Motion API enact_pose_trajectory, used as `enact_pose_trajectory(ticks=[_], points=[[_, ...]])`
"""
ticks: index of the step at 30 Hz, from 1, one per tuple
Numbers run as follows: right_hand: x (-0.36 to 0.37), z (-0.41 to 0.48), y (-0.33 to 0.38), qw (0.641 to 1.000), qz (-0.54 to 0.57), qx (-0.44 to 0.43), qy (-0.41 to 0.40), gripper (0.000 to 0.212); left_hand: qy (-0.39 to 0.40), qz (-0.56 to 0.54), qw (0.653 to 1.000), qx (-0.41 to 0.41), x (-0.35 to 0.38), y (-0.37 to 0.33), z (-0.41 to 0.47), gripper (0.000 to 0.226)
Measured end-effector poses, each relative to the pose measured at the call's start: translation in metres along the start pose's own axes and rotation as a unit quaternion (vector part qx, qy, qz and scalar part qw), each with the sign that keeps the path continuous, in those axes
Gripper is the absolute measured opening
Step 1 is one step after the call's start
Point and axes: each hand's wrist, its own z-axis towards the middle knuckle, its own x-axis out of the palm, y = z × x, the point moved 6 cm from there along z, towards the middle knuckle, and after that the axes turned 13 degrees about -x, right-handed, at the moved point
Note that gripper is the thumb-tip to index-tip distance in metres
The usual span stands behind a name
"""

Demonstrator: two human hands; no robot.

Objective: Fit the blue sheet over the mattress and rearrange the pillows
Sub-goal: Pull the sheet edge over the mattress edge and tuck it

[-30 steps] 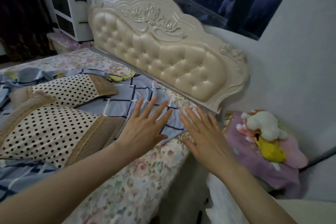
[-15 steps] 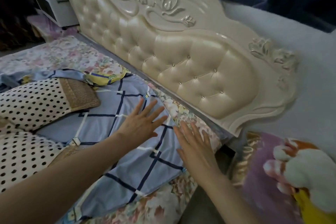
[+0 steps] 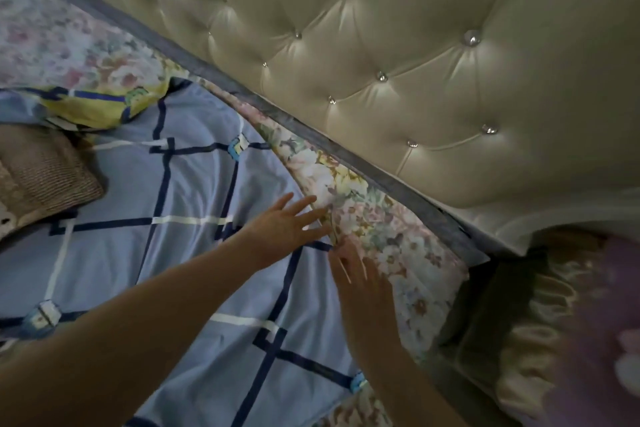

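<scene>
The blue sheet (image 3: 194, 253) lies spread across the near and left part of the bed, a thin, soft cotton-looking cloth in pale blue crossed by navy and white lines, with shallow wrinkles running through it. Its far right edge stops short of the padded headboard (image 3: 415, 62), leaving a strip of flowered mattress (image 3: 377, 229) bare between the two, so the corner is not yet covered. The left hand (image 3: 284, 229) rests flat on the sheet right at that edge, fingers spread and straight, gripping nothing. The right hand (image 3: 363, 284) lies just beside it, palm down where the sheet's edge meets the flowered fabric, fingers close together and extended; I cannot tell whether the fingertips pinch the hem. The cloth looks light and limp, likely to slide and bunch rather than hold a shape, so the sensible place to take it is the hem at the corner, pulled toward the headboard and tucked down into the gap beside the grey bed frame (image 3: 398, 184). The headboard is glossy cream, tufted with shiny studs. At far left a woven tan pillow (image 3: 45, 177) sits on the sheet, which may resist the pull.
</scene>
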Motion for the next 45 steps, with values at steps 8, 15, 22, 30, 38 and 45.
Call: enact_pose_trajectory(ticks=[8, 15, 22, 30, 38, 45], points=[[0.07, -0.014, -0.022, 0.995, 0.072, 0.063, 0.028, 0.074, -0.054, -0.11, 0.989, 0.077, 0.065, -0.041, 0.05, 0.033], [0.06, 0.0, -0.065, 0.997, 0.067, -0.009, -0.023, 0.062, -0.124, -0.221, 0.965, 0.065, 0.061, -0.037, 0.098, 0.015], [-0.014, 0.015, -0.217, 0.994, -0.09, -0.024, -0.055, 0.052, -0.14, -0.254, 0.957, 0.012, 0.02, -0.076, 0.198, 0.027], [0.031, 0.027, -0.224, 0.992, -0.121, 0.001, -0.033, 0.057, -0.16, -0.286, 0.945, -0.023, 0.06, -0.084, 0.208, 0.021], [0.01, 0.095, -0.106, 0.98, -0.061, -0.089, -0.165, 0.035, -0.167, -0.213, 0.961, -0.053, 0.072, 0.018, 0.161, 0.034], [0.028, 0.212, -0.058, 0.983, -0.076, -0.068, -0.151, 0.023, -0.103, -0.149, 0.963, -0.199, 0.101, 0.148, 0.129, 0.021]])
